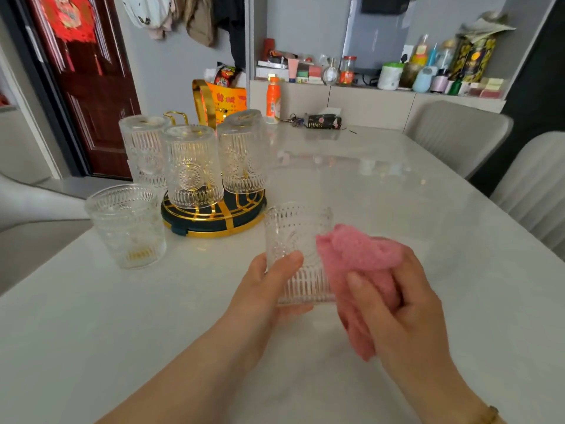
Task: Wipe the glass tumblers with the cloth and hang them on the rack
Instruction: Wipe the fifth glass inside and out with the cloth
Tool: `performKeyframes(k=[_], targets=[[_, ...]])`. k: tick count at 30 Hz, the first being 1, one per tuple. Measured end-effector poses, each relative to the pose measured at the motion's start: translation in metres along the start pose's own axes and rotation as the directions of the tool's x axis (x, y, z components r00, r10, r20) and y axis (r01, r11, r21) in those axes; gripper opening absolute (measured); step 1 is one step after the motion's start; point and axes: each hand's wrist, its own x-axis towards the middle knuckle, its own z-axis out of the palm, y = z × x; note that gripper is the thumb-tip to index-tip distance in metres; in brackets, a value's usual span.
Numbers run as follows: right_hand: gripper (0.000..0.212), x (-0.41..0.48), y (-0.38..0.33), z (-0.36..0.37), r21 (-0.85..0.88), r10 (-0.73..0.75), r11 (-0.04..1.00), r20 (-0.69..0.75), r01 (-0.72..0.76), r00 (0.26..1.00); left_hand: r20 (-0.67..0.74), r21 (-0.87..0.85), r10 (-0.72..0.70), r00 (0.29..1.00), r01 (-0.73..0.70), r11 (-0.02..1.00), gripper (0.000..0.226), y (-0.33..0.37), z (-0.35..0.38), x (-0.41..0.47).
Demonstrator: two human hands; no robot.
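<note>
You're working over the pale marble-look table (397,209), and the dark green and gold rack (214,223) is standing on its far left part, already carrying three embossed glass tumblers mouth-down: the left hung tumbler (143,148), the middle hung tumbler (192,166) and the right hung tumbler (243,151). So I'm calling that three done, though I can't tell from here whether the rack is offering free prongs behind them. Just beside the rack, near the table's left edge, the upright tumbler (128,226) is waiting mouth-up, with neither hand on it. Its stacked rings of rim are suggesting more than one glass nested there, but I can't say for sure. Now the one in play: you're holding the fourth tumbler (293,240) above the table in front of you, mouth up and leaning away from you. Your left hand (266,286) is wrapping its lower half, thumb clamped across the near wall. Your right hand (403,307) is bunching the pink cloth (360,255), fingers curled round it, and pressing it against the tumbler's right side. I'm reading this as mid-wipe, with the outside getting attention and the inside not visibly reached yet. What's remaining is finishing this glass, flipping and hanging it, then doing the same for whatever is waiting at the left.
</note>
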Motion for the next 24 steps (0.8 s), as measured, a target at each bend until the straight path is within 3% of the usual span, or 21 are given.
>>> performKeyframes(k=[4,6,8,9,11,14,18,21,24], targets=[[0.029,0.003,-0.002,-0.007,-0.162,-0.14,0.976,0.052,0.147,0.989,0.091,0.074,-0.006,0.996,-0.001,0.997,0.087,-0.006,-0.002,-0.005],[0.02,0.008,-0.003,-0.013,-0.059,-0.028,0.998,-0.057,0.025,0.998,0.122,0.087,-0.001,0.993,-0.009,0.996,0.085,-0.007,0.0,-0.009],[0.018,0.012,0.003,-0.017,0.179,0.172,0.972,-0.124,-0.149,0.977,0.138,0.095,0.015,0.99,-0.028,0.995,0.085,-0.007,0.004,-0.012],[0.02,0.013,0.005,-0.016,0.286,0.258,0.932,-0.093,-0.222,0.962,0.132,0.094,0.031,0.991,-0.043,0.995,0.085,-0.006,0.004,-0.012],[0.024,0.011,0.007,-0.012,0.313,0.319,0.901,-0.007,-0.301,0.948,0.092,0.066,0.035,0.995,-0.041,0.997,0.081,-0.002,0.001,-0.009],[0.012,-0.001,0.003,0.0,0.148,0.174,0.972,0.077,-0.184,0.982,0.023,0.038,0.033,0.999,-0.034,0.999,0.07,0.003,-0.007,-0.001],[0.023,-0.008,0.001,0.004,-0.148,-0.108,0.981,0.138,0.129,0.984,0.001,0.108,0.015,1.0,-0.015,0.994,0.051,0.005,-0.005,-0.001],[0.017,-0.002,0.002,-0.004,-0.129,-0.108,0.986,-0.026,0.104,0.994,0.064,0.162,0.008,0.998,-0.018,0.987,0.064,0.001,0.0,-0.005],[0.01,0.006,0.006,-0.01,-0.03,0.021,0.999,-0.179,-0.027,0.984,0.092,0.133,0.007,0.996,-0.019,0.991,0.062,-0.002,0.003,-0.009]])
